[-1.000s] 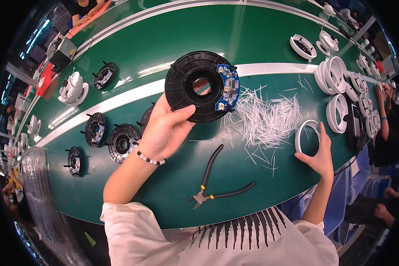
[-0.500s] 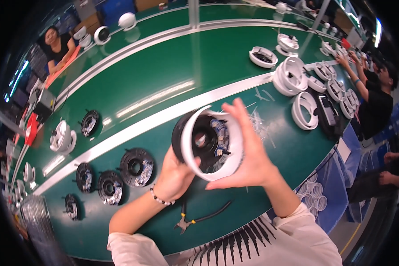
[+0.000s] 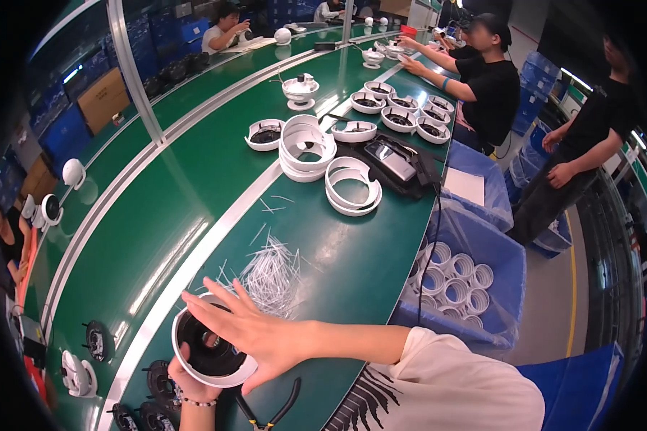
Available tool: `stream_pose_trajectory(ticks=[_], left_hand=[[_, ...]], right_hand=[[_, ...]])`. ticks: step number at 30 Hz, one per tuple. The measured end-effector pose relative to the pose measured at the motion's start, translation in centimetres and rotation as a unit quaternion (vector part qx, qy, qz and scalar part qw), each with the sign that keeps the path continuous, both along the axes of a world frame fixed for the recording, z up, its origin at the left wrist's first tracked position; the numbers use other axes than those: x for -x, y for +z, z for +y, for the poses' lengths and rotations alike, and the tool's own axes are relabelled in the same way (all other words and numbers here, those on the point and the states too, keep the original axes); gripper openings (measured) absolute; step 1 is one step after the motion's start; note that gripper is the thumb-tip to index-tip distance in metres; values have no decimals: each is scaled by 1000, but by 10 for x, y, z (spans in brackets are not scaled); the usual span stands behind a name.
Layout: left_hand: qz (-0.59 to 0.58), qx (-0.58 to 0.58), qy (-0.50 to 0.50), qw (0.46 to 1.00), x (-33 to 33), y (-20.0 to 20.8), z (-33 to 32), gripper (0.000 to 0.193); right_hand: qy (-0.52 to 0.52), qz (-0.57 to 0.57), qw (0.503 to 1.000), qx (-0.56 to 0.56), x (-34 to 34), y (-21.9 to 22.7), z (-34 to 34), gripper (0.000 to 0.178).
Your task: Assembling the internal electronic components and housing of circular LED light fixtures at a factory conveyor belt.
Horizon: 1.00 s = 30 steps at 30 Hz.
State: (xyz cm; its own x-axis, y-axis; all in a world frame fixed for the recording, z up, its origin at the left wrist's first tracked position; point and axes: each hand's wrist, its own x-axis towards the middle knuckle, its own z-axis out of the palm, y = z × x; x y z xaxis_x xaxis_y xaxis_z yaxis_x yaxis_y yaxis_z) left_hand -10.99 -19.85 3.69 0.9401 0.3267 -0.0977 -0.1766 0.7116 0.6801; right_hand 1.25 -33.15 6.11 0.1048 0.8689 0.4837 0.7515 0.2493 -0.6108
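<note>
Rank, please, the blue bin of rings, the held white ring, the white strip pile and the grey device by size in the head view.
1. Blue bin of rings
2. Held white ring and white strip pile: too alike to rank; the ring may look larger through nearness
3. Grey device

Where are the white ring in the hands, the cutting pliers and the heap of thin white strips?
White ring (image 3: 228, 379): head view, on its lower rim.
Cutting pliers (image 3: 289, 404): head view, on the right handle.
Heap of thin white strips (image 3: 272, 279): head view, mid-heap.
</note>
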Motion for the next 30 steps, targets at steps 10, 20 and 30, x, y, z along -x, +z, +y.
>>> stream_pose_trajectory(ticks=[10, 20, 30], left_hand=[[-47, 61, -16, 997, -35, 10, -2, 73], [3, 174, -110, 979, -32, 5, 24, 55], [-72, -76, 75, 992, -31, -3, -7, 67]], right_hand=[[-78, 95, 990, -64, -27, -9, 6, 133], [0, 54, 995, -81, -23, -6, 15, 126], [-53, 181, 978, -91, -4, -10, 16, 129]])
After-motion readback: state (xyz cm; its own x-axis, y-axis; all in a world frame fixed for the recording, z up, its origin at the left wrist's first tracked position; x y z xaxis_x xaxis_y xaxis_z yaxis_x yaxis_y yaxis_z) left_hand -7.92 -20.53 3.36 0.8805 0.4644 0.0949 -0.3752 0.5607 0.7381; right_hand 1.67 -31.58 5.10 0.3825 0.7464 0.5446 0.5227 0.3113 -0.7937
